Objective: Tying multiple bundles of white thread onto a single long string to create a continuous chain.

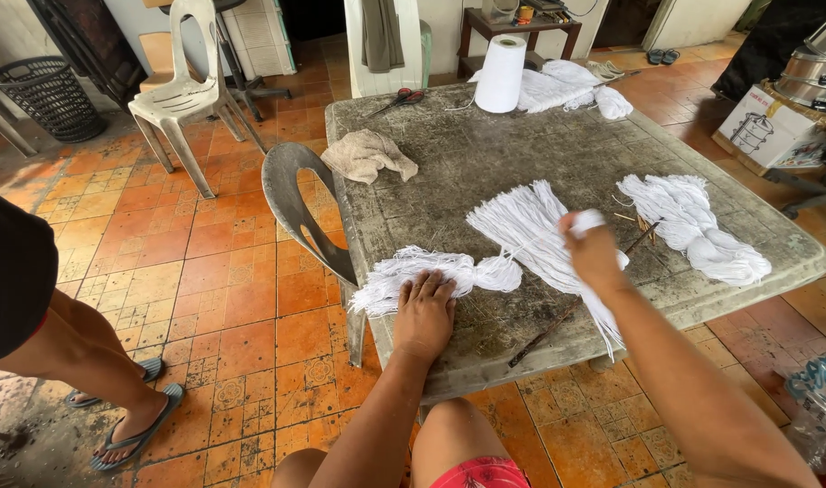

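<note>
Around the grey stone counter [485, 163]: a white cone of yarn [501, 74] at the far edge, a loose heap of white yarn [571, 86] just beside it, red-handled scissors [398, 98] to its left, a crumpled beige rag [368, 154] near the left edge. At the right end, a second white skein [698, 226], with thin sticks [643, 230] between it and the middle bundle. A long dark stick [557, 325] lying slantwise toward the near edge. Grey plastic chair [300, 212] pushed against the counter's left side, a white plastic chair [182, 90] farther back on the orange tiled floor [205, 271]. At far left, another person's legs in blue flip-flops [137, 429].

Nearest, a white yarn bundle [449, 271], tied at the middle, fanning out to a fringe at both ends; one end directly under the left hand [424, 312], the other spread beneath the right hand [594, 248].

Left hand laid flat, palm down, fingers stretched forward, pressing the fringe onto the counter, not clenched. Right hand raised slightly above the counter, blurred, grip closed on a few white strands [586, 220] at the fingertips, forearm reaching in from the lower right.
</note>
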